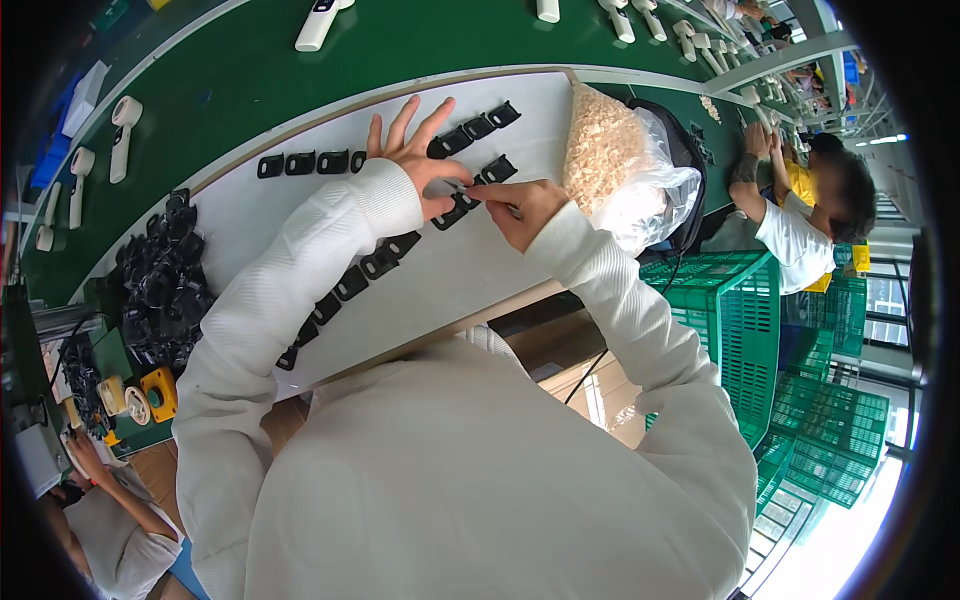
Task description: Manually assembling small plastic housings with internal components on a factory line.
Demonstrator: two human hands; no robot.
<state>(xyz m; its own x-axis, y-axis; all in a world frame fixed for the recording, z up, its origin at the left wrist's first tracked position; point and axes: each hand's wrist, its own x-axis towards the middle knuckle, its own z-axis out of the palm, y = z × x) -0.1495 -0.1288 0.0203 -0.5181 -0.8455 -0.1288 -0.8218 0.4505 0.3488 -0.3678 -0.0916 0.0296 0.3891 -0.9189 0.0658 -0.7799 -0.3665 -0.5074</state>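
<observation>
No text, number or sign can be read — neither on the black parts (478, 126) at twelve o'clock nor on the white device (317, 30) at eleven, the bag (605, 145) at one or the green crate (748, 345) at three.

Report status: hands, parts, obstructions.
Left hand spread, right hand close by, both at black parts; grip unclear. Parts lined in rows. Filled bag right of hands.

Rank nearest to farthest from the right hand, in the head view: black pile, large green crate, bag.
1. Bag: just right of the right hand.
2. Large green crate: lower right, beyond the bag.
3. Black pile: far left side.
</observation>
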